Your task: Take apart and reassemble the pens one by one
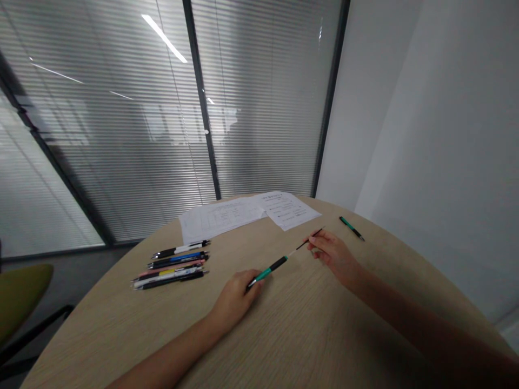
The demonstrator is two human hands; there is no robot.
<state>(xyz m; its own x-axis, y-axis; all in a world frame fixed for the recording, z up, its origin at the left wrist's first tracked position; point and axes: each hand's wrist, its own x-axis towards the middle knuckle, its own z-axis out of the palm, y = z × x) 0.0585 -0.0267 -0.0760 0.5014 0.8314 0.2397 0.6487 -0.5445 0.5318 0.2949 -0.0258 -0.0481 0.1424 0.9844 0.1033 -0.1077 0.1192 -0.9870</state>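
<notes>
My left hand is closed around the clip end of a green pen barrel with a black grip, low over the table. The barrel's open front end points up and to the right. Between thumb and fingertips, my right hand pinches a thin pen refill, dark at its upper part and pale toward the barrel. The refill lines up with the barrel's front opening; whether its lower tip is inside I cannot tell. Beyond my right hand lies another green and black pen.
Several pens lie in a loose row at the left of the round wooden table. Printed papers lie at the far edge, before a glass partition with blinds. A yellow-green chair stands at the left, a white wall at the right.
</notes>
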